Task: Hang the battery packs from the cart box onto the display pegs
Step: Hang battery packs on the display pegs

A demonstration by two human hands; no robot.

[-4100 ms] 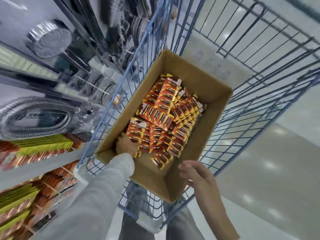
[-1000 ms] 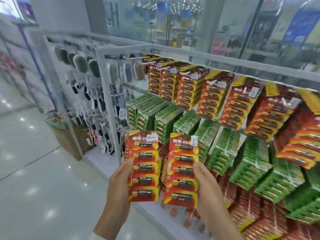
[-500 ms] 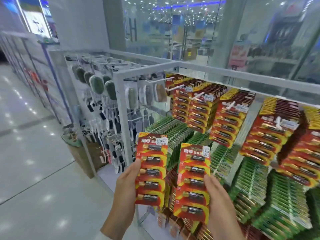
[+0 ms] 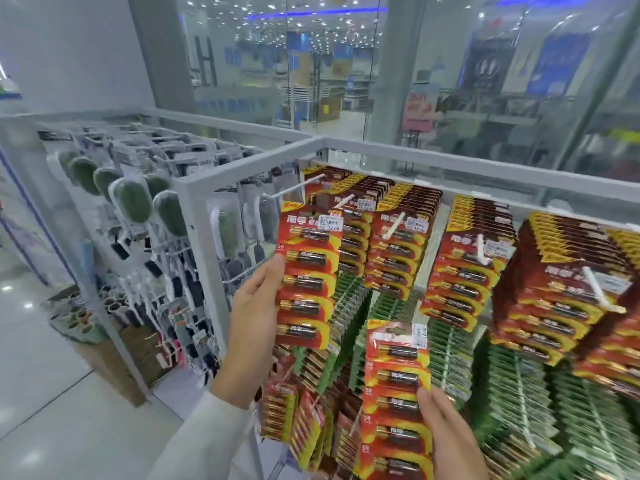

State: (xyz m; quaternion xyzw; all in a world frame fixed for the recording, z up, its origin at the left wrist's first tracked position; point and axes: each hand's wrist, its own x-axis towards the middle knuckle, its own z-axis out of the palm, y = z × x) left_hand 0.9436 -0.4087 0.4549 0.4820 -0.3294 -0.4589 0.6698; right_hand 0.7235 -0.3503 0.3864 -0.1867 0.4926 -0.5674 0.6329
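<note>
Counted two, five cells each. Upper battery pack (image 4: 306,271) gripped at its left edge by left hand (image 4: 256,306), close under white peg (image 4: 298,188). Lower battery pack (image 4: 398,393) gripped by right hand (image 4: 446,431).

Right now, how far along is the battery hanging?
Done: top-row pegs already carry thick stacks of red packs. In hand: the left hand holds one battery strip raised beside a white peg with free length; the right hand holds a second strip lower down. Left: neither strip is on a peg yet, so both need hanging. The cart box is out of view, so remaining stock is unknown.
</note>
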